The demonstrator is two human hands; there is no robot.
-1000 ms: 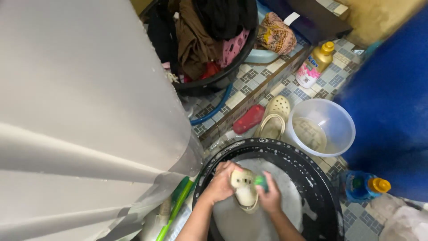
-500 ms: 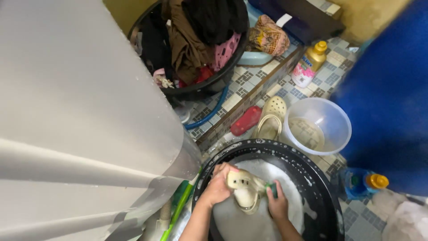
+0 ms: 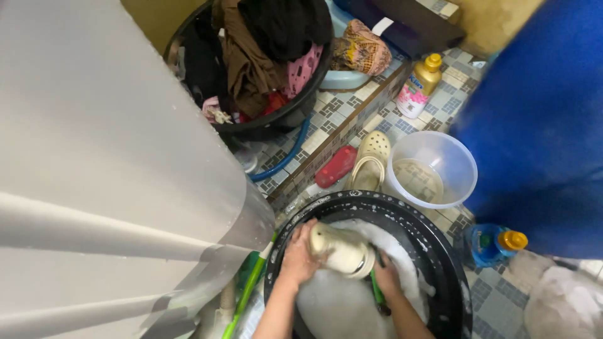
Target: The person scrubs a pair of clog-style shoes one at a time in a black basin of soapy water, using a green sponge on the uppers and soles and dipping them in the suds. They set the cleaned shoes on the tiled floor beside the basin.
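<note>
My left hand (image 3: 298, 256) grips a cream clog shoe (image 3: 340, 250), turned so its sole side faces up, over the soapy water of a black basin (image 3: 433, 242). My right hand (image 3: 387, 280) sits just under the shoe's right end and holds a green brush (image 3: 377, 295), whose handle pokes down toward the suds. Both hands are inside the basin, close together around the shoe.
A second cream clog (image 3: 369, 162) and a red object (image 3: 335, 166) lie on the tiled floor beside a clear bucket (image 3: 432, 169). Also there: black tub of clothes (image 3: 251, 63), gold-capped bottle (image 3: 418, 86), blue bottle (image 3: 496, 243), blue barrel (image 3: 540, 113), white panel (image 3: 113, 163) at left.
The shoe has been rotated so its sole side faces up. My right hand with the green brush dropped lower, under the shoe's right end. The view drifted slightly.
</note>
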